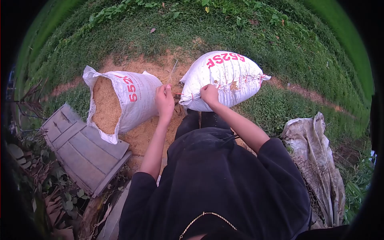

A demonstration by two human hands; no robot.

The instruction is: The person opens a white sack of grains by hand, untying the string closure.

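Closed sack [226, 78] — right hand [209, 95] grips it, left hand [165, 100] pinches string [177, 94]

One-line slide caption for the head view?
Right hand grips the end of the closed white sack, left hand at its red string; open sack of tan granules beside, on grass.

Outdoor farmyard/rural plot: grass [248, 36] all around, bare sandy patch [140, 66], sawdust-filled woven sacks [128, 100], weathered wooden boards [80, 148], dry leaves.
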